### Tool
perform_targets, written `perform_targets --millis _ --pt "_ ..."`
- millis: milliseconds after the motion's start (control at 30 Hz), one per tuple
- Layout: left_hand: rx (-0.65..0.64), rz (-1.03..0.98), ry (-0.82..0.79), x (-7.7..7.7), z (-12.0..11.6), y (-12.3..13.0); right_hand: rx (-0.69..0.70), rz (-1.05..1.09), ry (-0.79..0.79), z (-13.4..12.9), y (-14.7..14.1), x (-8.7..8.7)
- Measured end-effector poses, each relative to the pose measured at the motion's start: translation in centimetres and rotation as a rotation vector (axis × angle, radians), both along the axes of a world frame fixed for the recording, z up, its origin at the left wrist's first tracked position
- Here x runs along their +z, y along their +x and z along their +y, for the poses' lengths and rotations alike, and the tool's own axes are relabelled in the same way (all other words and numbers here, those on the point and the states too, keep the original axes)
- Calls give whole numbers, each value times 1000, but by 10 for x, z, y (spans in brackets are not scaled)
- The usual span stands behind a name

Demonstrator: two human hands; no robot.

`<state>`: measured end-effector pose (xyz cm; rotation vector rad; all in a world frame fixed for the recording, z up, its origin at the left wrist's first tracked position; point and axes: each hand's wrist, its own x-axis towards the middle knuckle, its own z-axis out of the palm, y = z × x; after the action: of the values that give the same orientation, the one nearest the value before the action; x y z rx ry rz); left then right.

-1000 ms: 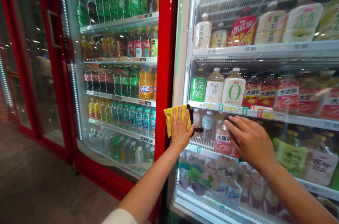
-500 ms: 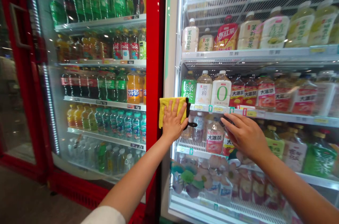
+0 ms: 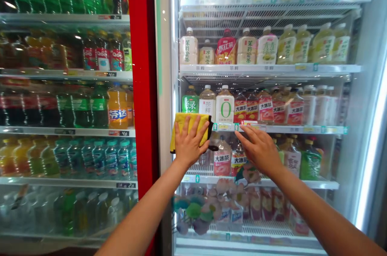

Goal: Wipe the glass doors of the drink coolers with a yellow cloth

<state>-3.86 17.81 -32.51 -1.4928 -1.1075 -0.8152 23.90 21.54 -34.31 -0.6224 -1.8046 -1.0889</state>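
On the glass door [image 3: 193, 211], my left hand [image 3: 188, 143] lay open over the yellow cloth [image 3: 173, 139], fingers spread; I judged even palm pressure best for keeping it flat. My right hand [image 3: 261, 151] was open nearby, contact unclear.

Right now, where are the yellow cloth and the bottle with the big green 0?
Yellow cloth [image 3: 173, 138]: head view, uncovered strip along its left side.
Bottle with the green 0 [image 3: 225, 108]: head view, front label.
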Motion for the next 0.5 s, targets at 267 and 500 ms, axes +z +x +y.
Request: perform_targets --millis 267,500 --pt "-131 -36 -35 4 23 69 42 38 -70 15 12 1" --pt "-158 21 -68 -2 20 54 -47 16 -100 23 44 -9"
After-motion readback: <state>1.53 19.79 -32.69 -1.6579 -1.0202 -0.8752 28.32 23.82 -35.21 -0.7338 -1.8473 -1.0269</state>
